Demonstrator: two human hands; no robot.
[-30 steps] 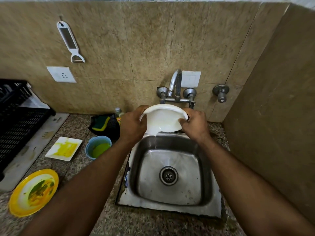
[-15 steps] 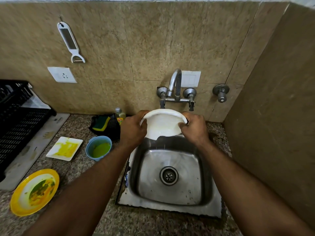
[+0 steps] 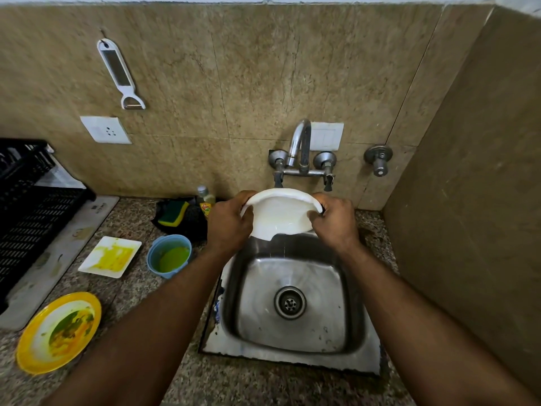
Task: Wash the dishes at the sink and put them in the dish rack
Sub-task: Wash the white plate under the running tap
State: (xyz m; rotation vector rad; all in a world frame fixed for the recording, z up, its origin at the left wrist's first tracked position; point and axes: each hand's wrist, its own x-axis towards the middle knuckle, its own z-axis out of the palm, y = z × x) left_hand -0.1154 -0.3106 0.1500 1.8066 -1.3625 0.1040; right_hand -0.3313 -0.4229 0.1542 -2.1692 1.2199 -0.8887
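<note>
Left hand [image 3: 227,222] and right hand [image 3: 333,222] grip the white plate [image 3: 281,213] by opposite rims over the sink [image 3: 289,288] (under the tap); the dish rack [image 3: 26,206] waits at nine o'clock, nearer the left.

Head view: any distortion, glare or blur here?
Head view: wide-angle bending bows the wall's top edge; soft glare on the steel sink basin; both hands and the white bowl read sharp; dish rack is dark, detail lost.

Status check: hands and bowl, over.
Left hand and right hand grip white bowl over sink. Dirty dishes wait left. Nothing blocking.
</note>
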